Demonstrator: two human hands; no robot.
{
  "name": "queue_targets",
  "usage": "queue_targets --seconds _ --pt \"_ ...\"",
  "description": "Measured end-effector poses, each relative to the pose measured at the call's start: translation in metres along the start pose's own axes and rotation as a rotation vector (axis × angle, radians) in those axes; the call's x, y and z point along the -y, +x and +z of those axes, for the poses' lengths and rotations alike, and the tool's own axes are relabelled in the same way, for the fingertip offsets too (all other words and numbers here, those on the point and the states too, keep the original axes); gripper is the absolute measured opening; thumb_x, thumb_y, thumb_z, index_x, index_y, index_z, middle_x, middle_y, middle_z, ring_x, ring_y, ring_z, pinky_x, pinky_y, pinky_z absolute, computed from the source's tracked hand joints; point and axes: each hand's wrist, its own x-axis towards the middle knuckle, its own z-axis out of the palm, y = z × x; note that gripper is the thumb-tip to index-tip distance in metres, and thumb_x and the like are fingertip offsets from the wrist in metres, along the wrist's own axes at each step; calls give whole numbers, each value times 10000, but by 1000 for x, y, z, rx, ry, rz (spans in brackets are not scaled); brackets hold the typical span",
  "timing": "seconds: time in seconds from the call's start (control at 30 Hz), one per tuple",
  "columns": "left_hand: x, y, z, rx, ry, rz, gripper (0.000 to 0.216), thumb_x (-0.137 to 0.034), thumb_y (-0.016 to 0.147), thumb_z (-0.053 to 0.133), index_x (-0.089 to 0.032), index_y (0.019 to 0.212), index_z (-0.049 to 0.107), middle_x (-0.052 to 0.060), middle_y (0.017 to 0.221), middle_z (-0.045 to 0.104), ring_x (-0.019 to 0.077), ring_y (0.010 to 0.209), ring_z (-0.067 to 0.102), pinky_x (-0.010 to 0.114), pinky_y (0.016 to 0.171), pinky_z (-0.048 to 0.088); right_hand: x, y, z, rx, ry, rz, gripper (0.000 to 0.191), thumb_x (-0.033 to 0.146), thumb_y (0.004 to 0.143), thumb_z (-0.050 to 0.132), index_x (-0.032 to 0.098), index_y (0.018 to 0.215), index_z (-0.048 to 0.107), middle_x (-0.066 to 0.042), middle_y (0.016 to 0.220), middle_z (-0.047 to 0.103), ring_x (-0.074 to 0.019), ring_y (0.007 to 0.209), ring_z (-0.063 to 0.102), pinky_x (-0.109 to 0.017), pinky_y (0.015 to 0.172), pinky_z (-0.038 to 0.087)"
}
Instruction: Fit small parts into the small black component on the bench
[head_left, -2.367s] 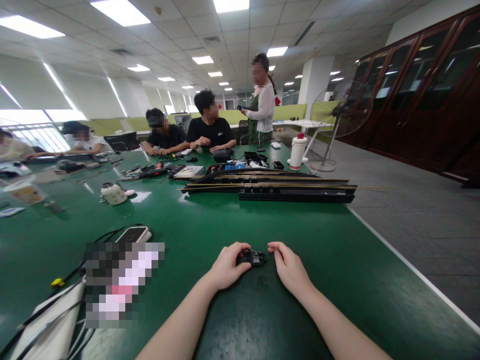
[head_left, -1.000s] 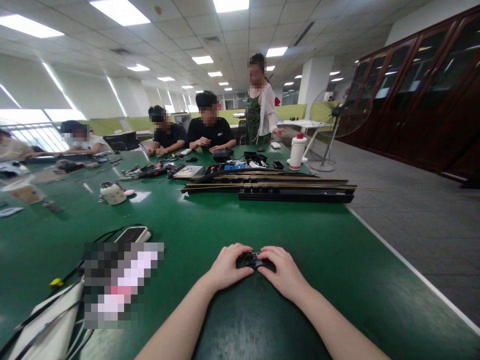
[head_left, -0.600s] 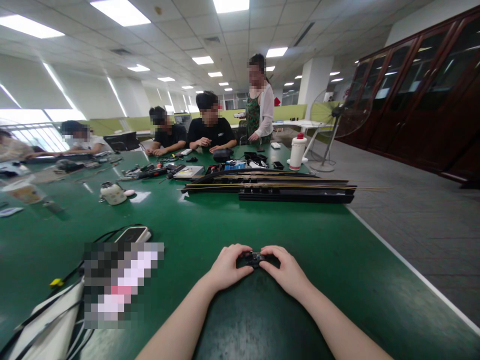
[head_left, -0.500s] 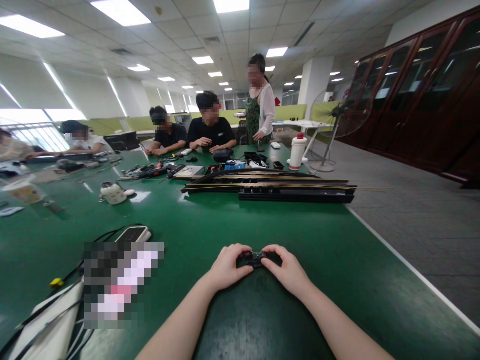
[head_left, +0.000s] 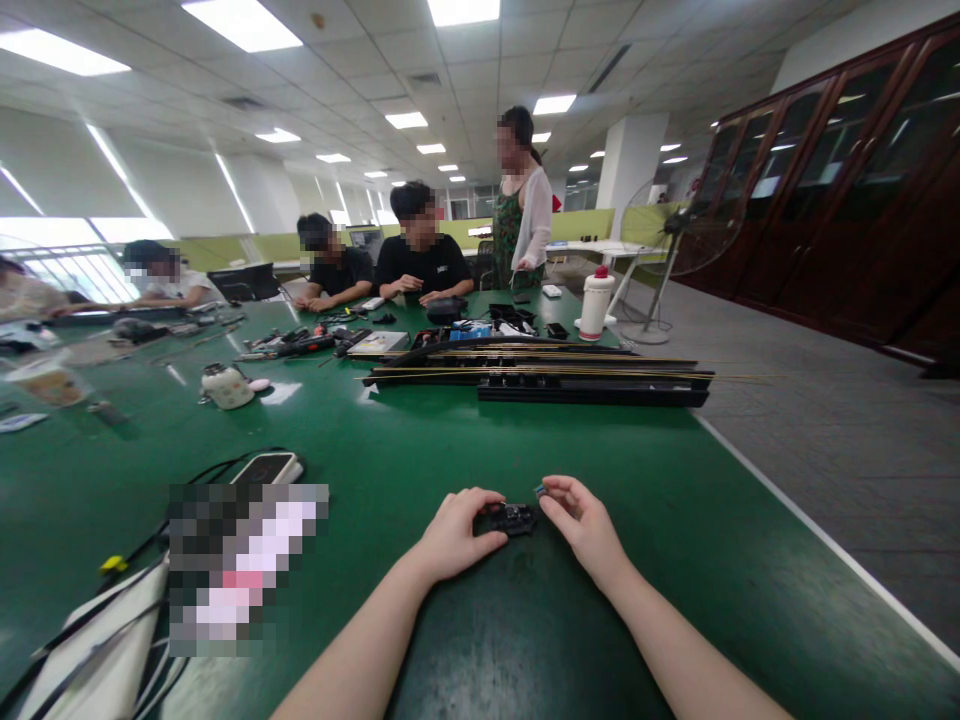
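On the green table (head_left: 360,560) right in front of me lies a small black part with fine details on top (head_left: 516,518); its exact kind is not clear. My left hand (head_left: 459,535) grips its left end between thumb and fingers. Just to the right of it, slightly raised, my right hand (head_left: 583,525) pinches a tiny bluish piece (head_left: 541,490) at the fingertips. That piece is apart from the black part and too small to name.
Long black rails with thin brass-coloured rods (head_left: 592,388) lie across the table ahead. At left are a phone-like device (head_left: 267,468), cables and a small patterned pot (head_left: 226,386). A white bottle (head_left: 596,305) stands at the far right. Several people are around the far side.
My right hand has come off the black part, moving slightly right and up with the tiny bluish piece. My left hand has stayed in place on the black part.
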Motion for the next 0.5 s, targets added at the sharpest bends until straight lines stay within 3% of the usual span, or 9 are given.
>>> queue_targets --seconds 0.5 --pt "-4 -1 -3 15 5 -18 416 -266 726 683 -233 1126 573 36 1059 634 239 974 565 369 883 410 6 0 -3 -80 168 91 397 471 665 681 189 937 622 -90 955 712 -242 941 656 -406 911 472"
